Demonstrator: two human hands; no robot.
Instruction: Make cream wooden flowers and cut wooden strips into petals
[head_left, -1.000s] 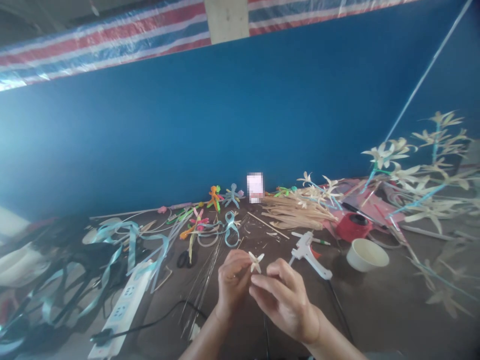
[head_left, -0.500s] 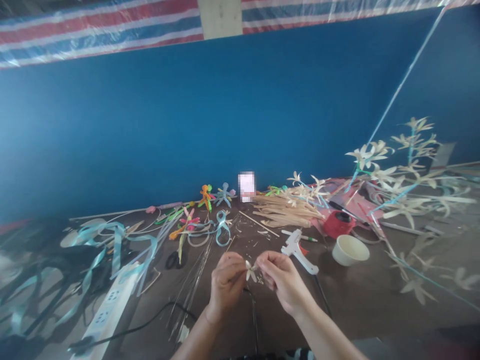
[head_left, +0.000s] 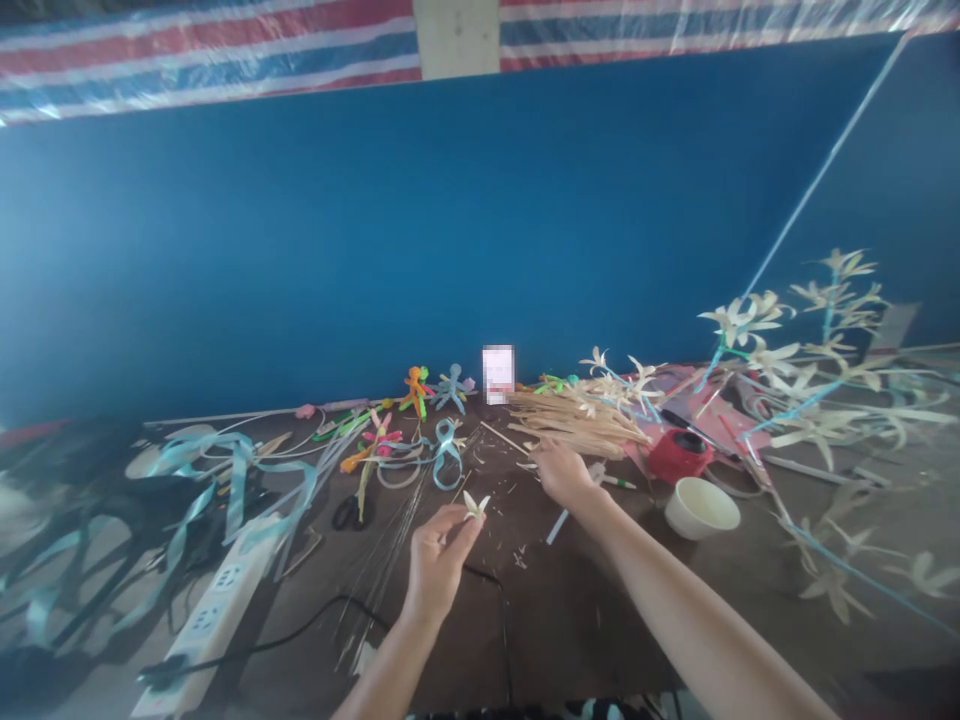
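Note:
My left hand point(head_left: 439, 560) is closed in a pinch around a small cream flower point(head_left: 475, 506), its petals pointing up. My right hand point(head_left: 564, 476) reaches forward over the table, beside the front of a bundle of dried leaf strips point(head_left: 585, 428). Its fingers are curled downward, and what they hold is hidden. A narrow whitish piece point(head_left: 556, 527) sticks out below this hand. The hand and forearm cover the spot where a white glue gun lay, so I cannot tell whether the gun is in the grip.
A white cup point(head_left: 703, 508) and a red container point(head_left: 679, 455) stand right of my forearm. Flower sprays point(head_left: 780, 360) spread over the right side. At the left lie a power strip point(head_left: 214, 610), a light-blue ribbon point(head_left: 238, 480) and scissors point(head_left: 349, 512). A blue wall point(head_left: 450, 230) rises behind.
My right hand has left the flower and moved forward to where the glue gun lay. The left hand has kept the flower and turned it upward, shifting slightly left.

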